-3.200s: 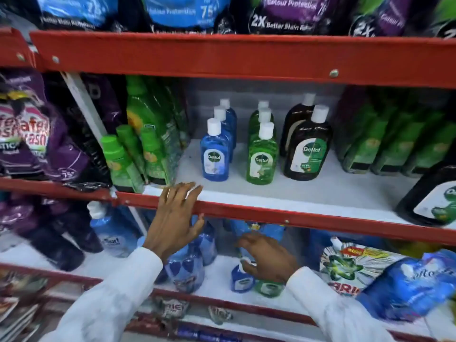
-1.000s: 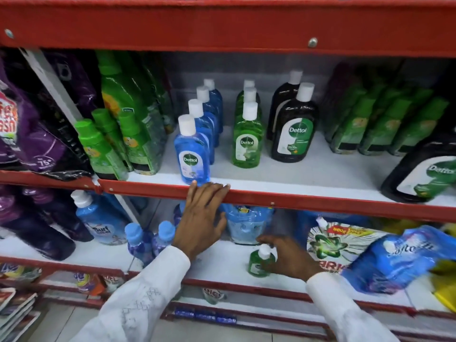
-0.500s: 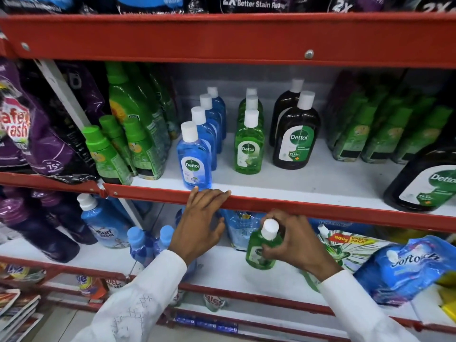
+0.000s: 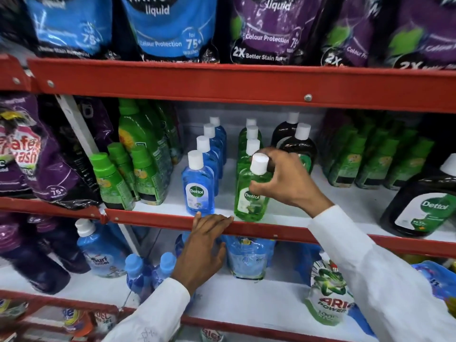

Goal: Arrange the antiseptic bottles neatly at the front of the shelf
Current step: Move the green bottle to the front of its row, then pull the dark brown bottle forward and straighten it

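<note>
A green antiseptic bottle point(image 4: 249, 196) with a white cap stands at the front of the middle shelf point(image 4: 281, 218), at the head of a row of green bottles. My right hand point(image 4: 283, 181) grips it around the neck and shoulder. Left of it a blue antiseptic bottle point(image 4: 198, 191) heads a row of several blue ones. Two dark brown antiseptic bottles point(image 4: 302, 146) stand behind my right hand, partly hidden. My left hand point(image 4: 204, 245) rests with its fingertips on the red front rail point(image 4: 153, 218) and holds nothing.
Green detergent bottles point(image 4: 111, 183) crowd the left of the shelf, green pouches point(image 4: 357, 164) the right, and a large dark bottle point(image 4: 419, 206) sits far right. Purple and blue pouches point(image 4: 167, 25) fill the shelf above. Blue bottles and bags lie on the lower shelf point(image 4: 246, 299).
My right hand lifted the green bottle from the lower shelf up onto the front of the middle shelf. My left hand stayed on the rail. The camera tilted upward.
</note>
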Available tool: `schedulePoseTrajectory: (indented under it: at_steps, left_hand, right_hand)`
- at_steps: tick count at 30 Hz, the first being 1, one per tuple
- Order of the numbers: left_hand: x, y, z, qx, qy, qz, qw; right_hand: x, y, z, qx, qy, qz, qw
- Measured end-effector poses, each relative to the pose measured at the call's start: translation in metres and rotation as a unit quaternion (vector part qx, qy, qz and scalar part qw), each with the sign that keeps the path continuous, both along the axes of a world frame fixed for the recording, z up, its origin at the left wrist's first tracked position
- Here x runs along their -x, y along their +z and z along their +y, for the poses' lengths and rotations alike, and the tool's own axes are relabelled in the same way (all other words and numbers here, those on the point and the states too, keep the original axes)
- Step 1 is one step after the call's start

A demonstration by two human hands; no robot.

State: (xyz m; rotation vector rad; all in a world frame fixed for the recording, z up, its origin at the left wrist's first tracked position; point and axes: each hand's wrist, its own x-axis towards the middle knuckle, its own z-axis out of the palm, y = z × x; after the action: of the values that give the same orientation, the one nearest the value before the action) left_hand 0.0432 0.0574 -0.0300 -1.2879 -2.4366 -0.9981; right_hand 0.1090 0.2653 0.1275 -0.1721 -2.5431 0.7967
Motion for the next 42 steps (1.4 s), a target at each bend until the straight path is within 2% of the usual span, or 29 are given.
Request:
schedulePoseTrajectory:
  at_steps: [4,8,13,15,18,21,24,27,30,36,42]
  left_hand:
    - [-0.001,0.003,0.000,-0.018,-0.003,-0.015,1.000]
    - [-0.002,0.005,-0.001,-0.019,-0.006,-0.018,1.000]
    - [-0.012,0.007,0.006,0.060,0.032,0.061,0.996]
    - [-0.022,0.007,0.015,0.074,0.029,0.085,0.993]
    - [-0.036,0.007,0.037,0.066,-0.007,0.111,0.992]
    - [-0.048,0.006,0.065,0.057,-0.037,0.119,0.991]
    - [-0.057,0.004,0.084,0.067,-0.038,0.124,0.989]
    - [-0.060,0.001,0.089,0.058,-0.021,0.117,0.991]
    - [-0.058,0.000,0.090,0.054,-0.025,0.110,0.992]
    - [-0.060,-0.001,0.088,0.072,-0.022,0.096,0.993]
    - [-0.061,-0.002,0.077,0.060,0.008,0.074,0.995]
  right_hand:
    - [0.020,-0.011,0.003,-0.026,-0.007,-0.052,0.998]
    - [0.026,-0.012,0.007,-0.029,0.002,-0.065,0.997]
    - [0.012,-0.013,0.012,-0.001,0.021,-0.062,0.998]
    - [-0.004,-0.021,0.016,0.021,0.013,-0.017,1.000]
    - [-0.038,-0.046,0.024,0.045,-0.056,0.127,0.989]
    - [-0.072,-0.080,0.039,0.039,-0.197,0.243,0.949]
    - [-0.098,-0.103,0.068,0.017,-0.337,0.307,0.890]
    - [-0.115,-0.110,0.108,0.006,-0.441,0.293,0.848]
    - [-0.123,-0.115,0.144,0.034,-0.504,0.247,0.827]
    - [-0.132,-0.121,0.179,0.118,-0.484,0.254,0.829]
    - [-0.129,-0.108,0.151,0.092,-0.466,0.233,0.849]
